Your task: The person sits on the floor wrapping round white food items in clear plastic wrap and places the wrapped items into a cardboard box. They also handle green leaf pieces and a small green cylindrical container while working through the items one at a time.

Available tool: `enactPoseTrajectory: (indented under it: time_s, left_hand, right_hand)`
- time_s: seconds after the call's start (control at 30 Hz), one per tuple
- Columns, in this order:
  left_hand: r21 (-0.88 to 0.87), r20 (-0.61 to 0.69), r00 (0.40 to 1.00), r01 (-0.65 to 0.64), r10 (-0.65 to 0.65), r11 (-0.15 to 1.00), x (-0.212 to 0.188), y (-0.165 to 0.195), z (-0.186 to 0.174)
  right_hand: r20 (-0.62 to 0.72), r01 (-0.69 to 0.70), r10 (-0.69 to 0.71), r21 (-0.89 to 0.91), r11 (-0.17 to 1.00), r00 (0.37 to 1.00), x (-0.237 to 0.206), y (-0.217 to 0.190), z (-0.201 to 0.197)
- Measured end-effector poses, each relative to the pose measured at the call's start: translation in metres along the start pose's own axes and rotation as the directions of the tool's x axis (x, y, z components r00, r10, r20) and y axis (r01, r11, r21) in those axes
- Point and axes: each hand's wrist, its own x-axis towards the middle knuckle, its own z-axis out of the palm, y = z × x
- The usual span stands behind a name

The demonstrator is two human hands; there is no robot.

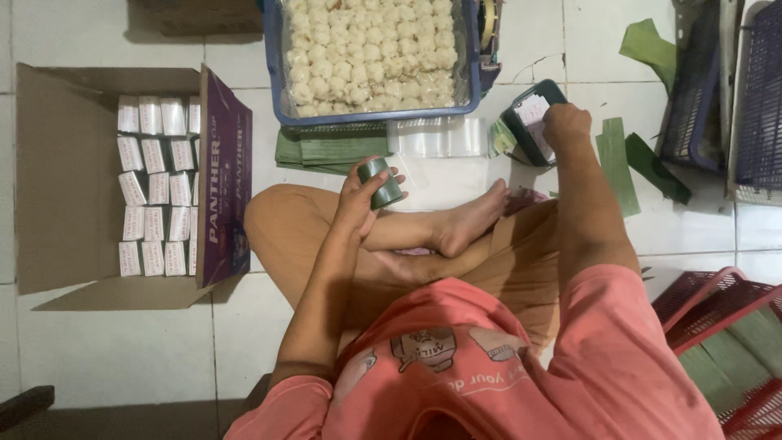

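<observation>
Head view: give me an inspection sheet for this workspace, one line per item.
Surface: white tiled floor; the person sits cross-legged on it.
Job's things: green leaf-wrapped roll in the left hand; dark box under the right hand; blue crate of pale round pieces; folded leaves; clear bags.
Clutter: leaf strips scattered at right.
Hands: left shut on the roll; right rests on the box, grip unclear.
Cables: nothing seen.
Surroundings: open carton of small white packs at left; red baskets with leaves lower right; dark crates upper right.
</observation>
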Motion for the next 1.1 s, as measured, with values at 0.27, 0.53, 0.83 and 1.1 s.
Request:
enactPoseTrajectory:
  time_s: [0.27,0.53,0.83,1.1]
  left_hand:
    - [-0.023,0.048,0.998,0.049,-0.048,0.999,0.005,-0.004,0.0]
    - [-0.001,0.005,0.993,0.116,-0.116,0.993,0.007,-0.009,0.02]
    - [0.116,0.004,1.0,-0.012,0.011,0.993,0.013,-0.02,0.037]
    - [0.148,0.062,0.996,-0.076,0.067,0.986,0.014,-0.014,0.048]
  right_hand:
    - [-0.047,0.027,-0.012,0.329,0.944,0.999,-0.007,0.013,-0.008]
    - [-0.157,-0.019,0.088,0.401,0.916,0.984,0.0,0.022,0.012]
    - [-0.573,0.179,0.089,0.395,0.901,0.815,-0.021,0.034,-0.004]
    - [-0.344,0.348,-0.091,0.937,0.038,0.935,-0.135,-0.062,-0.056]
